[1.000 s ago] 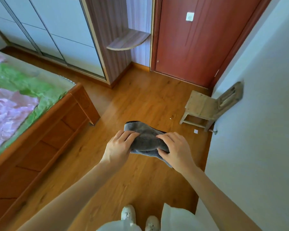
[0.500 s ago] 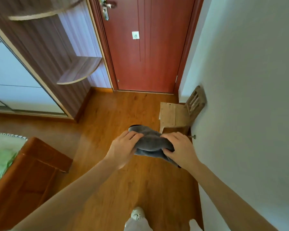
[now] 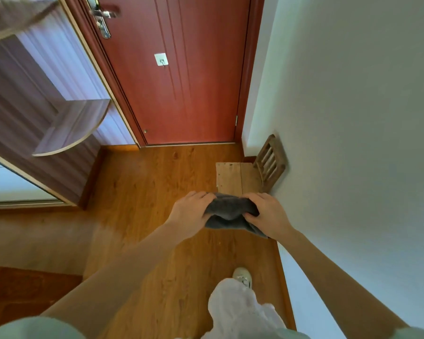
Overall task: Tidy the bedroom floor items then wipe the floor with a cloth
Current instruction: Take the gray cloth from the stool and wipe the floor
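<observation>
Holding the cloth [image 3: 228, 211] bunched at chest height, long axis left–right | your left hand [image 3: 190, 212] and right hand [image 3: 267, 215] each curl fingers over one end, equally near | floor [image 3: 142, 192] lies below, open to your left | chair [image 3: 250, 172] and wall [image 3: 353, 143] crowd the right.

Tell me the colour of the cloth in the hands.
Dark grey cloth, clearest in the head view.
</observation>
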